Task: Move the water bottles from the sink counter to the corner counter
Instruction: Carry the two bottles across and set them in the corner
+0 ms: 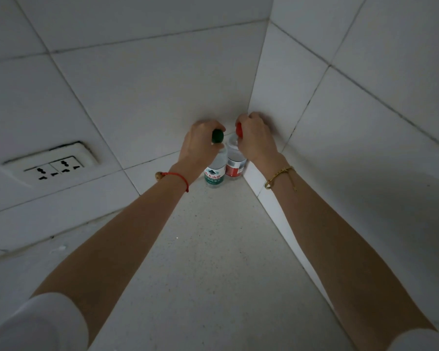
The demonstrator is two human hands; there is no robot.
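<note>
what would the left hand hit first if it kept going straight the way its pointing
Probably the tiled wall at the corner: the left hand, holding the green-capped bottle, points that way with nothing visible between, though depth is hard to judge.

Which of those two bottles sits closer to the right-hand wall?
The red-capped bottle with the red label, under the right hand. The green-capped bottle, under the left hand, stands beside it, farther from that wall.

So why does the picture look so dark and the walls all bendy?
Head view: dim, flat light, darker towards the edges; soft shadows behind both hands, left and right. The wide lens bows the tile lines and stretches the arms. The bottles stay fairly sharp; no glare.
</note>
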